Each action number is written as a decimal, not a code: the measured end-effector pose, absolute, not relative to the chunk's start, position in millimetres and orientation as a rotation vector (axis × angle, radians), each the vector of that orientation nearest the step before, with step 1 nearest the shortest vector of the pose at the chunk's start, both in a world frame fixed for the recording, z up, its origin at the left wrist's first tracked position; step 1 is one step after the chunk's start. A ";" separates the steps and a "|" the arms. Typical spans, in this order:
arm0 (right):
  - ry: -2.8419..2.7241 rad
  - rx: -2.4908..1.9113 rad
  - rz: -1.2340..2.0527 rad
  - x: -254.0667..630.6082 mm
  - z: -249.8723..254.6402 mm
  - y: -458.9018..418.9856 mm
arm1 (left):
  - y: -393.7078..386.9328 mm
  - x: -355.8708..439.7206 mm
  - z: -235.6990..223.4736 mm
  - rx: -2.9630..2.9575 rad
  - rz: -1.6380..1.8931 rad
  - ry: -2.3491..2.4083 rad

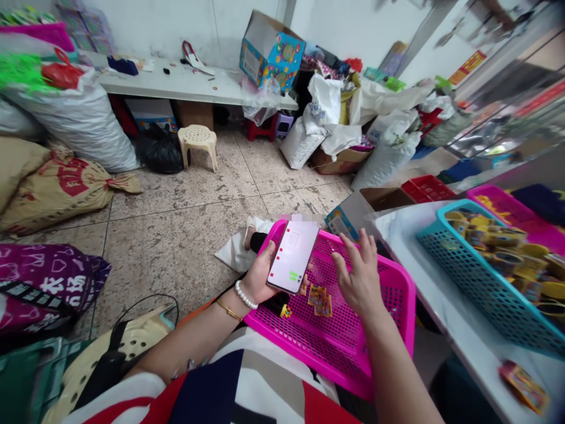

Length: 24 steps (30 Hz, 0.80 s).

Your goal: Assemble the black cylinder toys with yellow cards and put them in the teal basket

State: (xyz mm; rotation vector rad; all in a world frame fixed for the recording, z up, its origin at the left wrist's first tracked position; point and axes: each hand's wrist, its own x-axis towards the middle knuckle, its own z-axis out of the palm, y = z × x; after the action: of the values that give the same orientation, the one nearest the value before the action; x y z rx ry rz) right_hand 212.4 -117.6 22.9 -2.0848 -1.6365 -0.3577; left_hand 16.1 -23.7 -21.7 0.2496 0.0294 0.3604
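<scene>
Phone: state its position and its holder.

It is in the left hand, above the pink basket, with its lit screen facing up. The grip is closed: thumb along one edge, fingertips showing at the other.

And the right hand?

Empty and open, fingers spread, raised over the basket beside the phone, apart from it.

Which step is in hand?

In my judgement, the screen is presented for viewing or touching. No finger of the right hand is on it. The writing is too small to read.

What would a touch call for?

A steady left grip and one fingertip brought across to the glass. A loose grip could let the phone tip into the basket; that is also judgement.

Contents of the basket?

Small printed packets on the mesh floor, and a small yellow piece near the left wrist. The phone and left hand hide part of the inside.

Surroundings and obstructions?

A marbled table stands on the right, bearing a teal basket of yellow items. A cardboard box sits beyond the pink basket; a cream stool stands farther off. Nothing visible lies between the right hand and the screen.
</scene>
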 end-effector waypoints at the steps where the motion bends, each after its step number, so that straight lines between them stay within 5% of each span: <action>1: -1.638 -2.044 -0.352 207.5 24.1 -116.5 | -24.5 16.5 -22.7 0.256 0.349 0.036; 24: -1.793 -1.855 -0.390 173.6 35.4 -112.0 | -34.9 21.7 -23.4 0.362 0.268 0.158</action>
State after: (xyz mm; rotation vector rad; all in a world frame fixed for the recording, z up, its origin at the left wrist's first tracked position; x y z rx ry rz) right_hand 173.6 -112.0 35.4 -1.8549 -1.7932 -0.3901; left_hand 21.7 -34.9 -23.4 0.3625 0.1576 0.2683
